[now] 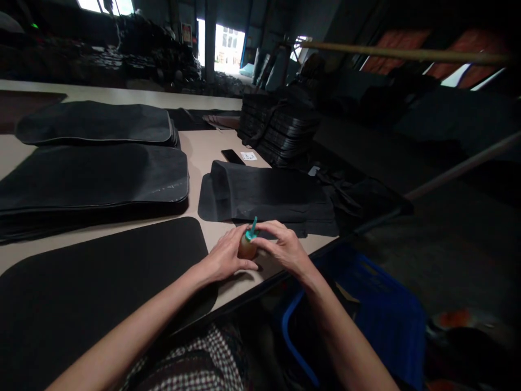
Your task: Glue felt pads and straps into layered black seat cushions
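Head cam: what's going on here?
A person has both hands on a small bottle with a green cap and spout, at the near edge of a table. The left hand wraps its body; the fingers of the right hand are at the cap. A large dark sheet lies flat by the left forearm, with stacks of dark sheets beyond it. Whether the cap is being turned, I can't tell.

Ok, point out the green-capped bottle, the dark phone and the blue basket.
Green-capped bottle [247, 248]: head view, its amber body.
Dark phone [233, 157]: head view, middle of its face.
Blue basket [393, 293]: head view, its side wall.
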A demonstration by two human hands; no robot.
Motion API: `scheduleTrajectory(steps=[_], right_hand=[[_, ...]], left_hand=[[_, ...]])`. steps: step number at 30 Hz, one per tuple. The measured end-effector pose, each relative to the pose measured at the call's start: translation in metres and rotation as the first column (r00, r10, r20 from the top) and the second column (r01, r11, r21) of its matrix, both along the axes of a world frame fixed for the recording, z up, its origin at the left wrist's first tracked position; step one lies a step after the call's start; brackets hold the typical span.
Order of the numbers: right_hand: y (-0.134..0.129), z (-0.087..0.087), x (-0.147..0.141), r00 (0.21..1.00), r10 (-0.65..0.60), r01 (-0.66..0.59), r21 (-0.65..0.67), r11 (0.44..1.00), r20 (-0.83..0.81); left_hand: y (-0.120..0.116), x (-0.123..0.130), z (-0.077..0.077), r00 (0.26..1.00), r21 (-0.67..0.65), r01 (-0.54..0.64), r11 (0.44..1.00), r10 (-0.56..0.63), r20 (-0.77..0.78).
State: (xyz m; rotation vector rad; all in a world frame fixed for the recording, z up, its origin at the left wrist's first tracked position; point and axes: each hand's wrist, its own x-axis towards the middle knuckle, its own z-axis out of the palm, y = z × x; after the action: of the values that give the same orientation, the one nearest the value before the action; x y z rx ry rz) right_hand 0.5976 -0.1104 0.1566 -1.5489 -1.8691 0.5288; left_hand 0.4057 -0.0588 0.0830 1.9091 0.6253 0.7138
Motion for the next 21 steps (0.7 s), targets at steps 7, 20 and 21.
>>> scheduleTrajectory(steps=[7, 20, 21], right_hand=[[-0.004, -0.01, 0.005, 0.996, 0.054, -0.064, 0.122, 0.99, 0.077], [-0.021, -0.033, -0.042, 0.881, -0.396, 0.299, 0.345, 0.89, 0.259], [-0.023, -0.035, -0.051, 0.839, -0.45, 0.326, 0.38, 0.866, 0.306]], left_hand=[[0.002, 0.005, -0.005, 1.0, -0.053, -0.012, 0.999, 0.011, -0.02], [0.001, 0.004, -0.001, 0.993, -0.038, -0.044, 0.998, 0.04, -0.107], [0.0, 0.004, -0.001, 0.993, -0.03, -0.045, 0.999, 0.042, -0.106]])
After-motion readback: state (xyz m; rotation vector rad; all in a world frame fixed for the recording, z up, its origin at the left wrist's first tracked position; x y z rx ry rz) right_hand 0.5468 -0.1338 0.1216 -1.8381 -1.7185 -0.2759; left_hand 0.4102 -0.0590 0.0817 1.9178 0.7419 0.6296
